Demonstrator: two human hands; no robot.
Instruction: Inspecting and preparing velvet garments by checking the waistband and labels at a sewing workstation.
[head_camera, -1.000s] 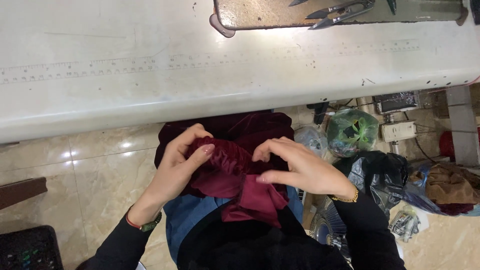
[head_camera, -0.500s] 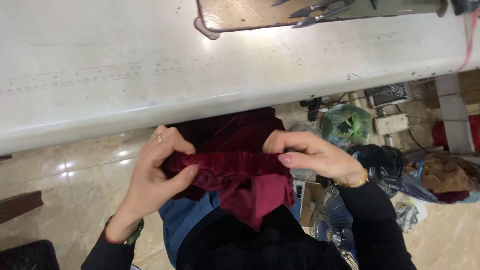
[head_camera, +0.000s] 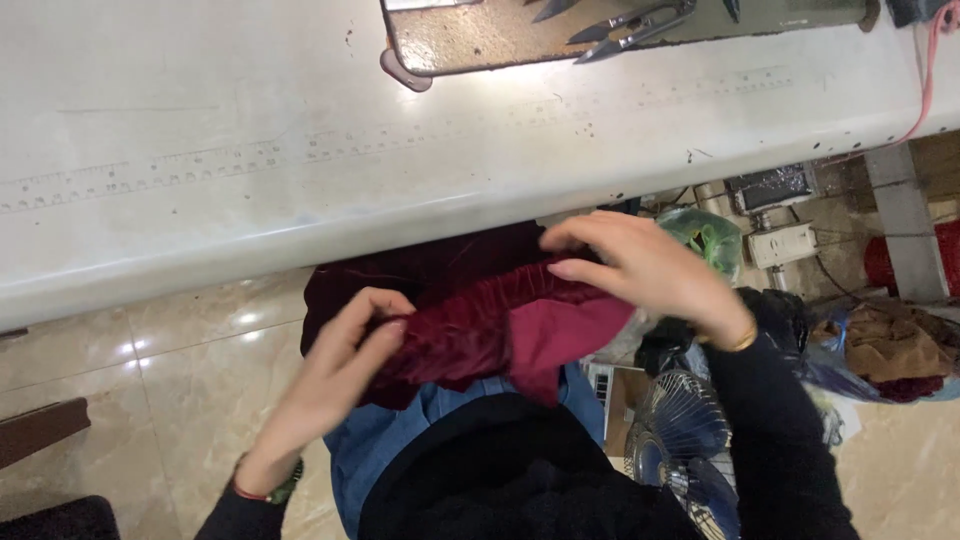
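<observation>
A dark red velvet garment (head_camera: 470, 325) lies bunched over my lap, below the edge of the white table (head_camera: 300, 150). My left hand (head_camera: 335, 375) grips its gathered left end, thumb on top. My right hand (head_camera: 645, 265) holds the right end, fingers curled over the fabric edge. The cloth stretches between both hands. A smoother, lighter red lining piece (head_camera: 565, 335) hangs down under my right hand. More of the dark fabric (head_camera: 400, 275) sits behind, partly hidden under the table.
A worn metal plate (head_camera: 600, 35) with thread snips (head_camera: 625, 25) lies at the table's far edge. A small fan (head_camera: 685, 445), bags and cloth scraps (head_camera: 880, 345) crowd the tiled floor on the right. A dark stool (head_camera: 40, 430) stands at left.
My hands have moved apart, pulling the gathered red fabric out wider. My right hand rose toward the table edge; the lining piece now hangs open below it.
</observation>
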